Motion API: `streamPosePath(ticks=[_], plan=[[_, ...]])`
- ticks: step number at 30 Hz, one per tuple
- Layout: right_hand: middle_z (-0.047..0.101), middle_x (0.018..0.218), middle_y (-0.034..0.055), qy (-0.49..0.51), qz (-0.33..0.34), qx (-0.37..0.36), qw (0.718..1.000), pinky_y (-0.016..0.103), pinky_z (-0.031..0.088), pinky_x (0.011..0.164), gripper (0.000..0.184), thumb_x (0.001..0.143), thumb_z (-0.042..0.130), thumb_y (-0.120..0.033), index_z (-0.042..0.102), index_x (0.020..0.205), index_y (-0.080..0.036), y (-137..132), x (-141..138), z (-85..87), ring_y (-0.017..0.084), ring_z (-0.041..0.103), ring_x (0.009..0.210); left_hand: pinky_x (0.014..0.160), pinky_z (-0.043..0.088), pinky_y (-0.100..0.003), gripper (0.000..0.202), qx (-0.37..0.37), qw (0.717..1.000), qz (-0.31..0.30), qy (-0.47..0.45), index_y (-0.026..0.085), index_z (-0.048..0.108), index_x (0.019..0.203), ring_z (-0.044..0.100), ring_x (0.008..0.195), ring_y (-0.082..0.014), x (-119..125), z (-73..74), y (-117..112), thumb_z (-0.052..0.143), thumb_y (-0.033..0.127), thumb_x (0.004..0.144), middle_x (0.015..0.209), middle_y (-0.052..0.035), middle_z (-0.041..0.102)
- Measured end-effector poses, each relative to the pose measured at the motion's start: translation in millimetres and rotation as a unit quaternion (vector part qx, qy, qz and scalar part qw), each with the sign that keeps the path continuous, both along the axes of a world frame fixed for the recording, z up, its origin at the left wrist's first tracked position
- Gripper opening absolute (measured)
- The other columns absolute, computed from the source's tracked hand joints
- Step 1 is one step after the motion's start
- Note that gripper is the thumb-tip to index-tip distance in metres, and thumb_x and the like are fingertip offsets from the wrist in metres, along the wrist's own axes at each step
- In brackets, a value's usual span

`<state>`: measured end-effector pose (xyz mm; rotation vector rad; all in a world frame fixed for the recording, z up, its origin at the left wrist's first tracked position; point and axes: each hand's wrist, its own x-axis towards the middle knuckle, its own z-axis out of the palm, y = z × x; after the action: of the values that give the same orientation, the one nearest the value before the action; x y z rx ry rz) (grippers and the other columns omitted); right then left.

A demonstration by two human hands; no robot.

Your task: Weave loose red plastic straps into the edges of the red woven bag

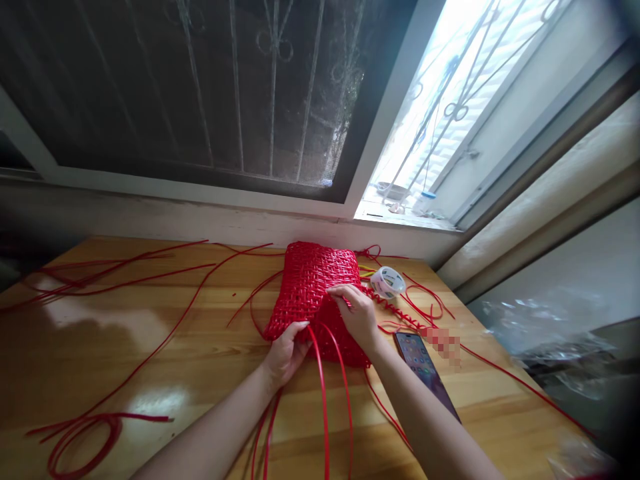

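Note:
A red woven basket point(310, 280) of plastic cord lies on the wooden table point(150, 347). My left hand point(286, 353) grips its near left edge, fingers curled round the weave. My right hand point(356, 312) rests on the basket's right side, fingers pinched on a red strand of the weave. Two long red cords point(330, 400) run from the basket's near edge toward me, between my forearms.
Loose red cords point(100, 280) trail across the table's left and coil at the front left point(75, 440). A roll of clear tape point(387, 281) and a braided red strip point(400, 313) lie right of the basket. A phone point(425, 373) lies by my right forearm. A window sits behind.

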<state>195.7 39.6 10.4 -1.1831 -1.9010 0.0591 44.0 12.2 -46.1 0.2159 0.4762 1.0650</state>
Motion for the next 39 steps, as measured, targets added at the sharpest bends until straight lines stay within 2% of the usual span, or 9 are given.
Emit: streamPosePath(ticks=[3, 6, 10, 14, 18, 26, 32, 35, 39], plan=[[0.065, 0.087, 0.0028, -0.107, -0.016, 0.051, 0.993, 0.025, 0.046, 0.073, 0.021, 0.079, 0.044, -0.008, 0.06, 0.083, -0.02, 7.1, 0.7, 4.6, 0.014, 0.058, 0.08, 0.067, 0.046, -0.021, 0.011, -0.006, 1.0, -0.004, 0.004, 0.014, 0.063, 0.07, 0.059, 0.068, -0.0096, -1.0, 1.1, -1.4, 0.053, 0.011, 0.072, 0.069, 0.001, 0.066], [0.064, 0.089, 0.0019, -0.187, 0.003, 0.085, 0.979, 0.025, 0.044, 0.075, 0.021, 0.08, 0.043, -0.009, 0.06, 0.083, -0.02, 16.0, 3.4, 8.5, 0.014, 0.056, 0.083, 0.076, 0.046, -0.026, 0.014, 0.027, 0.999, -0.014, -0.017, 0.015, 0.064, 0.078, 0.061, 0.074, -0.0121, -2.7, 0.1, -3.0, 0.049, 0.016, 0.076, 0.077, -0.001, 0.067], [0.062, 0.089, 0.0032, -0.244, 0.025, 0.105, 0.964, 0.026, 0.043, 0.076, 0.021, 0.083, 0.041, -0.012, 0.06, 0.082, -0.02, 24.4, 9.3, 7.8, 0.013, 0.054, 0.086, 0.081, 0.045, -0.034, 0.018, 0.055, 0.997, -0.029, -0.04, 0.016, 0.063, 0.084, 0.062, 0.079, -0.0154, -2.6, -2.8, -4.3, 0.045, 0.017, 0.079, 0.085, -0.0036, 0.068], [0.061, 0.084, 0.003, -0.275, 0.008, 0.106, 0.955, 0.025, 0.042, 0.073, 0.021, 0.084, 0.041, -0.015, 0.06, 0.077, -0.02, 28.4, 13.1, 3.2, 0.013, 0.053, 0.081, 0.083, 0.045, -0.033, 0.019, 0.043, 0.998, -0.038, -0.038, 0.016, 0.064, 0.079, 0.063, 0.075, -0.0147, -1.4, 1.7, -5.2, 0.045, 0.019, 0.08, 0.082, -0.0024, 0.069], [0.059, 0.077, 0.0026, -0.287, -0.041, 0.101, 0.952, 0.023, 0.04, 0.069, 0.022, 0.084, 0.041, -0.016, 0.059, 0.072, -0.019, 31.2, 12.0, -1.0, 0.012, 0.051, 0.074, 0.084, 0.045, -0.033, 0.018, 0.031, 0.998, -0.039, -0.045, 0.016, 0.064, 0.076, 0.063, 0.077, -0.0151, -1.4, 7.3, -5.1, 0.047, 0.019, 0.079, 0.081, -0.0015, 0.069], [0.057, 0.074, 0.0021, -0.255, -0.118, 0.095, 0.955, 0.022, 0.037, 0.066, 0.018, 0.082, 0.045, -0.017, 0.056, 0.068, -0.019, 34.6, 10.3, -5.5, 0.012, 0.05, 0.071, 0.081, 0.047, -0.033, 0.017, 0.026, 0.998, -0.037, -0.052, 0.015, 0.063, 0.079, 0.062, 0.08, -0.0162, -2.2, 6.4, -4.1, 0.047, 0.019, 0.078, 0.082, -0.0024, 0.069], [0.057, 0.073, 0.0013, -0.231, -0.15, 0.098, 0.956, 0.022, 0.035, 0.062, 0.016, 0.08, 0.047, -0.017, 0.055, 0.067, -0.019, 36.0, 9.9, -4.7, 0.012, 0.05, 0.068, 0.079, 0.048, -0.034, 0.016, 0.017, 0.998, -0.044, -0.045, 0.016, 0.063, 0.077, 0.063, 0.072, -0.0151, -2.9, 5.1, -3.5, 0.047, 0.019, 0.078, 0.079, -0.002, 0.069], [0.057, 0.072, 0.001, -0.218, -0.164, 0.1, 0.957, 0.022, 0.034, 0.06, 0.015, 0.079, 0.048, -0.016, 0.055, 0.067, -0.019, 36.3, 9.6, -5.1, 0.012, 0.05, 0.066, 0.08, 0.047, -0.032, 0.016, 0.017, 0.999, -0.039, -0.034, 0.016, 0.063, 0.077, 0.063, 0.076, -0.0158, -3.5, 6.1, -3.9, 0.047, 0.019, 0.078, 0.078, -0.002, 0.069], [0.057, 0.074, 0.0015, -0.21, -0.151, 0.093, 0.961, 0.022, 0.036, 0.062, 0.013, 0.08, 0.047, -0.016, 0.056, 0.07, -0.02, 35.0, 10.4, -4.6, 0.013, 0.051, 0.069, 0.081, 0.046, -0.033, 0.016, 0.018, 0.998, -0.046, -0.039, 0.016, 0.063, 0.076, 0.063, 0.074, -0.0155, -3.5, 6.1, -4.9, 0.047, 0.019, 0.078, 0.08, -0.0019, 0.069]])
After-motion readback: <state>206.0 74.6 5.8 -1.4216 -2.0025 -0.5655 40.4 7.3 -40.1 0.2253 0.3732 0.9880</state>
